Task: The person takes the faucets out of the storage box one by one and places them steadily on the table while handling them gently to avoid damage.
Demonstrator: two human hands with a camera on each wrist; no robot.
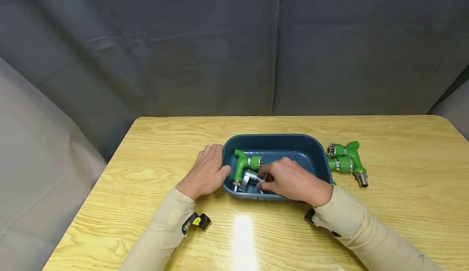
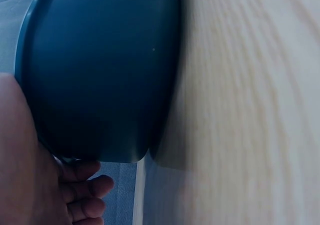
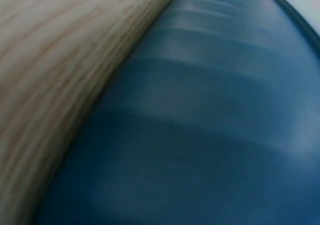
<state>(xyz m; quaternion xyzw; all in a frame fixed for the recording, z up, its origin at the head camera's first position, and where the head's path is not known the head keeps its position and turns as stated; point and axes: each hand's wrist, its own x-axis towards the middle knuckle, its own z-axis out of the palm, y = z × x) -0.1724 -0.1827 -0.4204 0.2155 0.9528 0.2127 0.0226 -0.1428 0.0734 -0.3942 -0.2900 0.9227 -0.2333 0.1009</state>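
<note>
My bin (image 1: 271, 140): smooth plastic, satin sheen. Inside it: fitting (image 1: 252, 176), shiny metal. Beneath it: table (image 1: 176, 136), glossy wood-grain.

They're wearing long cream sleeves (image 1: 370, 234), kinda wrinkling, with a small dark mark (image 1: 421, 257) showing on the right one. Black wrist gadgets (image 1: 204, 222) are poking out by both cuffs (image 1: 183, 199), the left one flashing a yellow patch (image 1: 197, 221).

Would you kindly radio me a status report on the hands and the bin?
Left hand holding left rim of blue bin. Right hand inside, pinching silver fitting. Green tap close alongside, possibly in the way.
</note>
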